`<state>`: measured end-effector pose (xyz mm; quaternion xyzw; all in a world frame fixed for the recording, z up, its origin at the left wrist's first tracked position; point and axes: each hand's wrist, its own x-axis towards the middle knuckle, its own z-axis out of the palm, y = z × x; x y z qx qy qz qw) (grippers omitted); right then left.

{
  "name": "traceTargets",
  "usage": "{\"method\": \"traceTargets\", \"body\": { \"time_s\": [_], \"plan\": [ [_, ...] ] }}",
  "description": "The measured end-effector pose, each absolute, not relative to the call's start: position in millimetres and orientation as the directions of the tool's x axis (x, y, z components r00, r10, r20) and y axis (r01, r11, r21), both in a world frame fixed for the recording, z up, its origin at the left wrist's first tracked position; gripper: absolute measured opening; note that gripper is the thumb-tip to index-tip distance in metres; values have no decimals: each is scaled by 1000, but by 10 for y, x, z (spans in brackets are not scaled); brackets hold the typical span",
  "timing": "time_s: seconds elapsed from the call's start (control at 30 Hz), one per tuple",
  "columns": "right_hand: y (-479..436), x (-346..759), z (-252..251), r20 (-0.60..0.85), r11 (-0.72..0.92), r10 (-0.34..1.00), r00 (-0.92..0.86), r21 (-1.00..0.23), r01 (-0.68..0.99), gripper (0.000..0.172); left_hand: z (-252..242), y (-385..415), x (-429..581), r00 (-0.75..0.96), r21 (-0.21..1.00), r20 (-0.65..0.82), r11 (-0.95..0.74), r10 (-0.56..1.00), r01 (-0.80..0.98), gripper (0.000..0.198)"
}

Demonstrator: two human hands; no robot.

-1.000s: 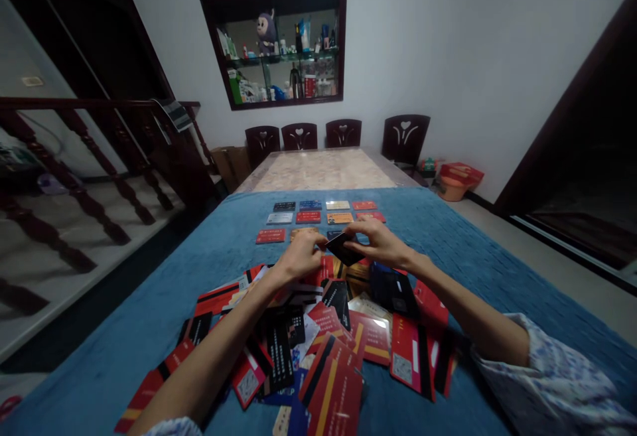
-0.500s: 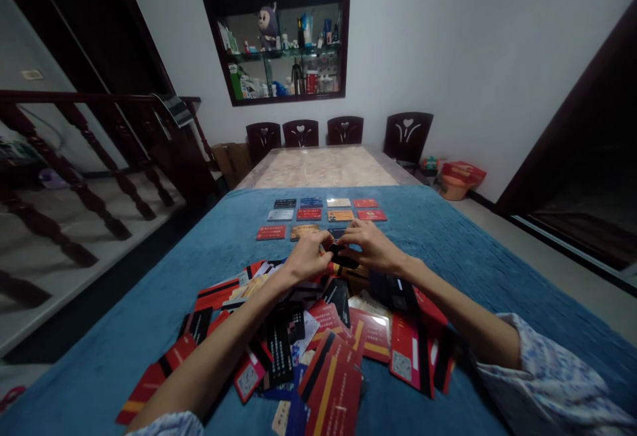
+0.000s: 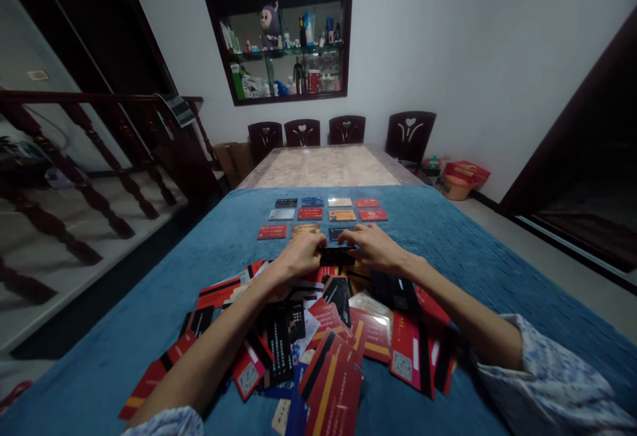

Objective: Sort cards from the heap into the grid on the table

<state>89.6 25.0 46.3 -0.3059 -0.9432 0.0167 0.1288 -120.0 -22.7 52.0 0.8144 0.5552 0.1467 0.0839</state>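
Between my two hands is a black card, held level by its short ends above the far side of a loose pile. My left hand pinches its left end, and my right hand grips the right end. Just beyond lie neat rows of cards, among them a dark blue card, a gold card partly behind my left hand, and a red card. Under my forearms spreads the overlapping pile, with a large red card and a black card with white print.
A blue cloth covers the near part of the marble-topped table. Dark chairs stand at the far end. A railing runs along the left, and a red bag sits on the floor at right.
The black card has turned from tilted to level, and my hands have moved apart to its two ends. The rows and pile look the same.
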Motion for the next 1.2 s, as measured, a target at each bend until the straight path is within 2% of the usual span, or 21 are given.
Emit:
{"method": "traceTargets", "body": {
  "time_s": [0.23, 0.4, 0.57, 0.73, 0.9, 1.2],
  "plan": [
    [235, 870, 443, 199, 788, 608, -768, -31, 615, 31, 512, -280, -1155, 314, 239, 146, -342, 938, 909, 41],
    [239, 872, 425, 179, 783, 617, -766, -38, 621, 32, 451, -297, -1089, 316, 162, 149, -339, 937, 927, 39],
    [224, 862, 438, 179, 772, 629, -756, -38, 634, 32, 396, -278, -1074, 278, 235, 192, -319, 941, 918, 35],
    [207, 861, 443, 178, 783, 619, -765, -68, 618, 43, 369, -234, -1132, 236, 331, 264, -318, 935, 888, 37],
    [216, 867, 404, 236, 793, 603, -762, -74, 604, 52, 396, -228, -1135, 232, 338, 302, -331, 925, 881, 35],
    [209, 855, 428, 278, 791, 585, -762, 14, 612, 44, 417, -226, -1139, 236, 327, 312, -337, 921, 883, 35]
  ]
}}
